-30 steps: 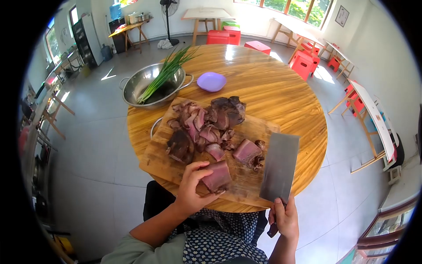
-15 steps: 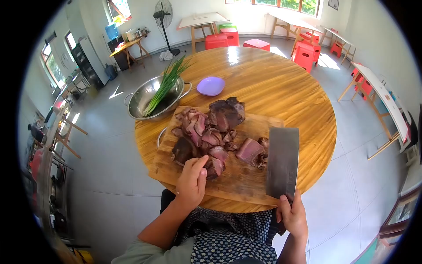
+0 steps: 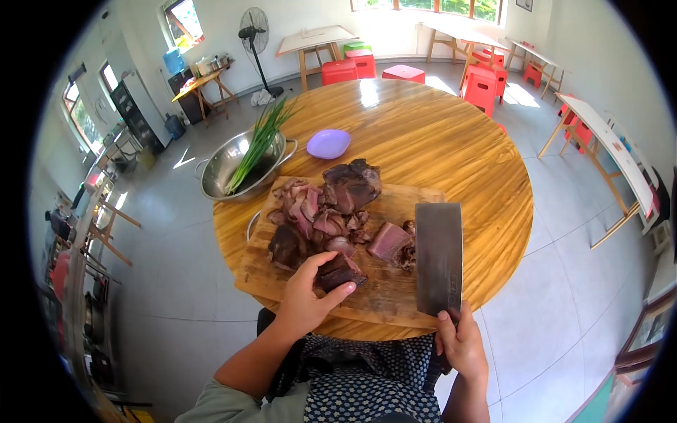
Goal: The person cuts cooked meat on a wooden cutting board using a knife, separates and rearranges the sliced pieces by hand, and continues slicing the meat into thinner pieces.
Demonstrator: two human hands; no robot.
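Note:
My left hand point(image 3: 309, 295) grips a dark chunk of meat point(image 3: 340, 273) between thumb and fingers, at the front of the wooden cutting board point(image 3: 381, 303). My right hand point(image 3: 462, 342) is closed round the handle of a wide cleaver point(image 3: 438, 257), whose blade is over the board's right side. Beyond my left hand lies a heap of cut meat slices point(image 3: 303, 204), with a dark piece point(image 3: 288, 247) at its left and a large dark piece point(image 3: 352, 185) behind. A pink-faced block of meat point(image 3: 389, 242) sits just left of the blade.
A steel bowl point(image 3: 222, 163) with green stalks point(image 3: 255, 151) stands at the left of the round wooden table point(image 3: 486, 169). Near it is a purple dish point(image 3: 328, 144). Beyond are red stools point(image 3: 480, 88), side tables point(image 3: 317, 38) and a standing fan point(image 3: 254, 32).
My left hand has turned the meat chunk, and its dark side now faces up. The cleaver stays upright at the right. The view has shifted slightly.

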